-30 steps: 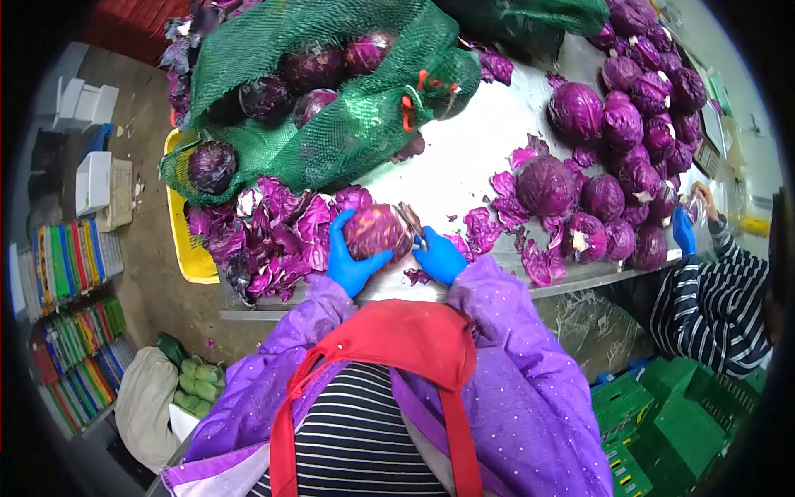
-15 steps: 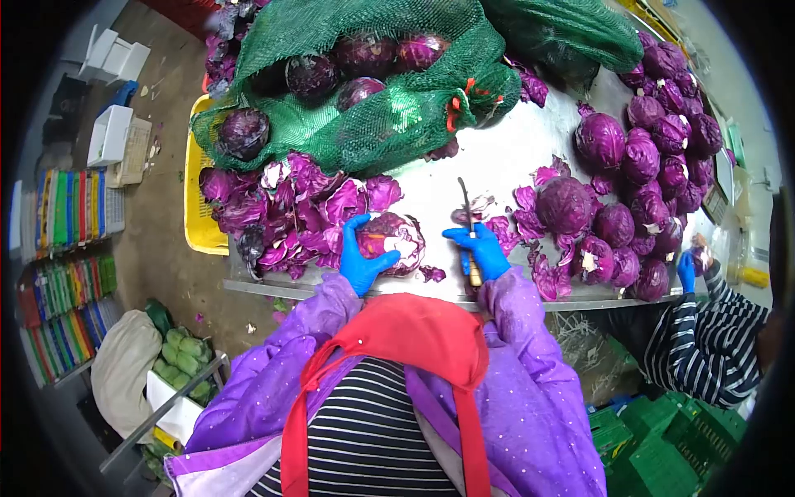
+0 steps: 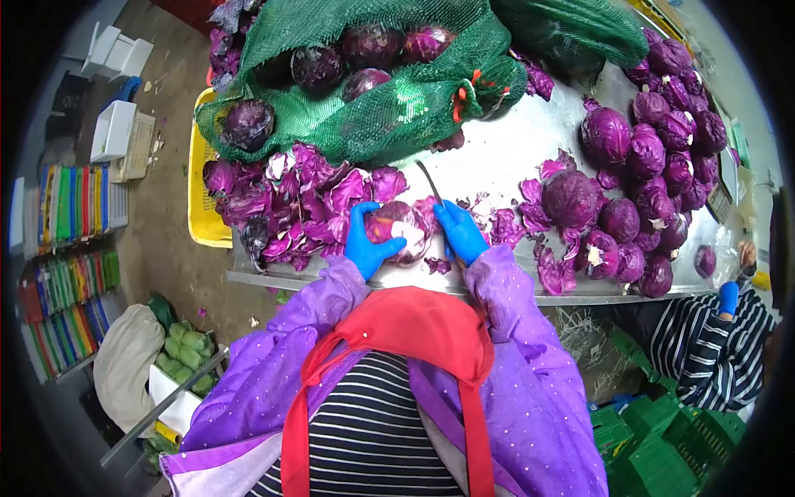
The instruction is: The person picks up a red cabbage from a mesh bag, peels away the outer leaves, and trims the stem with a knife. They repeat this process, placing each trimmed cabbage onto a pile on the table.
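In a blue glove, my left hand (image 3: pixel 366 243) grips a red cabbage (image 3: pixel 401 217) from its left side, close to the table's near edge. A pale cut patch shows on the cabbage's face. My right hand (image 3: pixel 460 231), gloved in blue too, is closed around a knife (image 3: pixel 429 179); its thin dark blade points away from me and to the left, along the cabbage's right side. The handle is hidden in the fingers. Loose purple leaves (image 3: pixel 310 199) lie heaped left of my left hand, and smaller scraps lie right of my right hand.
A green mesh sack (image 3: pixel 364 124) holding several red cabbages lies at the back. Many cabbages (image 3: pixel 646 157) are piled at the right. A yellow crate (image 3: pixel 203 207) stands at the table's left end. Another person's gloved hand (image 3: pixel 728 298) is at the far right.
My right hand has moved left to the cabbage, and the knife now lies against its side. The view has shifted slightly. The other person's gloved hand has moved to the right and down.
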Motion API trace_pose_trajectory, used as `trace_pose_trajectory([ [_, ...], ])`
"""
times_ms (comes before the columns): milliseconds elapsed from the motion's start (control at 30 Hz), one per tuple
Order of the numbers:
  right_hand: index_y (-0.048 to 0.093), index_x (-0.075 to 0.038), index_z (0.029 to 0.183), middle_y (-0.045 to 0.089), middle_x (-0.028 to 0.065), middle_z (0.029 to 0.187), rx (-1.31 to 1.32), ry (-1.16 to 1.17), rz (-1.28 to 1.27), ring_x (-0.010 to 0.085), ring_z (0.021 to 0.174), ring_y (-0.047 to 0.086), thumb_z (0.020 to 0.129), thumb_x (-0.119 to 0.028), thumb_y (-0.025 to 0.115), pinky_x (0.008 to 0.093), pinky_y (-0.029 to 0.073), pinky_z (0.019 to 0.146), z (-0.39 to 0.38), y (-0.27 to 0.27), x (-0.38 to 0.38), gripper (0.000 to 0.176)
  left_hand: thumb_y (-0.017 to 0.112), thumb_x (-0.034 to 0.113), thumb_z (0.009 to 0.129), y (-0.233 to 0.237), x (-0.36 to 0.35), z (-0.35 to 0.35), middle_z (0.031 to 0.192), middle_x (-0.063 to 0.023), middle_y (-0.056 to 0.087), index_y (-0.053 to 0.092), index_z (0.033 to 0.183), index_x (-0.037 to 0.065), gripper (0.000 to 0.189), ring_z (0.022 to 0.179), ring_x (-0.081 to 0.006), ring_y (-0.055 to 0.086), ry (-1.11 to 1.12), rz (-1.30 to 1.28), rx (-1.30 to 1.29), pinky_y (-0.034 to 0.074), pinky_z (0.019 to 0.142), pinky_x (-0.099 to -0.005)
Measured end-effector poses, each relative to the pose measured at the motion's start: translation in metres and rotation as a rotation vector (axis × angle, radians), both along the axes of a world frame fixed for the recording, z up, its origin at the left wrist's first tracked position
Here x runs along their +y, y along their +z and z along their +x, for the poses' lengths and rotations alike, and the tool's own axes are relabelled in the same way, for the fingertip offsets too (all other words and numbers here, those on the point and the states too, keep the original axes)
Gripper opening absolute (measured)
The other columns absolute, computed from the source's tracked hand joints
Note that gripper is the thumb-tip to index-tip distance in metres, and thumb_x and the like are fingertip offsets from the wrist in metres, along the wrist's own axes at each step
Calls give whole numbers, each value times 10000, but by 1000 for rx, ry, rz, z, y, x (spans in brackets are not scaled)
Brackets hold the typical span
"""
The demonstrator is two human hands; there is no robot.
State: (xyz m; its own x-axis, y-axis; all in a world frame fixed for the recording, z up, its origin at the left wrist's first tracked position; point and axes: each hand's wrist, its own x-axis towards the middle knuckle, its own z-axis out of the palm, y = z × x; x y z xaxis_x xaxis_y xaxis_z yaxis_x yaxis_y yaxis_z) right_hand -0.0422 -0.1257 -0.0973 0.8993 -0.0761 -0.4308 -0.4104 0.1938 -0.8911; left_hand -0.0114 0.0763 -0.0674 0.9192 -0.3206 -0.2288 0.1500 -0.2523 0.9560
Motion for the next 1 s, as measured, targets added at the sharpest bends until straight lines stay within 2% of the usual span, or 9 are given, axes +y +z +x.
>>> trace_pose_trajectory([
  [100, 565, -52, 1155, 563, 32, 715, 273, -17, 60, 93, 396, 436, 949, -313, 489, 255, 346, 337, -12, 17, -7, 341, 799, 139, 651, 5, 5, -1, 1155, -115, 467, 365, 1235, 67, 732, 1072, -222, 494, -86, -123, 78, 421, 950, -365],
  [300, 586, -53, 1087, 527, 9, 640, 229, -74, 94, 49, 387, 385, 883, -216, 620, 226, 298, 339, -10, 57, 6, 264, 824, 222, 644, 16, 18, 2, 1209, -155, 427, 366, 1303, 36, 824, 1154, -276, 448, -54, 110, -154, 359, 1015, -383],
  [467, 600, -12, 955, 606, 120, 684, -138, -19, -406, 168, 570, 552, 855, -205, 628, 340, 480, 561, -16, 26, 29, 219, 877, 250, 563, 24, 4, -14, 1219, -152, 387, 345, 1310, 32, 943, 1164, -278, 428, -6, 300, -294, 370, 1017, -383],
  [600, 602, 1, 939, 627, 127, 731, 87, -185, -546, 228, 641, 592, 819, -128, 620, 363, 475, 616, -11, 14, -3, 177, 868, 240, 581, 30, 1, -6, 1203, -145, 406, 356, 1289, 30, 899, 1145, -275, 445, -30, 328, -261, 375, 1011, -380],
  [633, 591, 9, 1057, 648, 161, 864, 127, 16, -676, 259, 751, 625, 813, -162, 652, 354, 489, 697, -5, 17, -17, 304, 866, 238, 585, 25, 4, -4, 1223, -146, 405, 361, 1286, 32, 888, 1147, -275, 448, -32, 254, -234, 371, 1016, -384],
  [733, 396, 43, 1329, 537, 227, 1226, 17, 104, -543, 296, 1086, 575, 814, -299, 697, 359, 461, 898, -2, 38, -13, 688, 887, 260, 528, 19, 11, 1, 1211, -156, 394, 370, 1271, 37, 932, 1153, -301, 439, -37, 134, -93, 357, 1028, -398],
  [867, 580, 35, 1157, 636, 182, 1046, 18, 125, -121, 235, 972, 607, 827, -302, 691, 332, 464, 873, -7, 12, 11, 484, 889, 233, 538, 21, 11, 4, 1300, -175, 356, 315, 1319, 33, 990, 1217, -291, 405, -116, 217, -386, 342, 1051, -383],
  [967, 572, 8, 1195, 634, 128, 1048, 187, 143, 52, 177, 967, 583, 869, -226, 656, 309, 451, 888, -8, 33, 10, 410, 889, 223, 546, 13, 8, -14, 1304, -176, 360, 286, 1336, 25, 1013, 1208, -282, 416, 203, -9, -128, 354, 1045, -385],
  [1000, 553, 19, 1201, 625, 178, 1090, 130, 188, -14, 259, 1018, 600, 864, -312, 648, 346, 460, 888, -10, 30, 10, 482, 892, 223, 547, 11, 6, -15, 1291, -184, 380, 270, 1344, 19, 1031, 1190, -285, 438, 230, -84, -49, 375, 1028, -391],
])
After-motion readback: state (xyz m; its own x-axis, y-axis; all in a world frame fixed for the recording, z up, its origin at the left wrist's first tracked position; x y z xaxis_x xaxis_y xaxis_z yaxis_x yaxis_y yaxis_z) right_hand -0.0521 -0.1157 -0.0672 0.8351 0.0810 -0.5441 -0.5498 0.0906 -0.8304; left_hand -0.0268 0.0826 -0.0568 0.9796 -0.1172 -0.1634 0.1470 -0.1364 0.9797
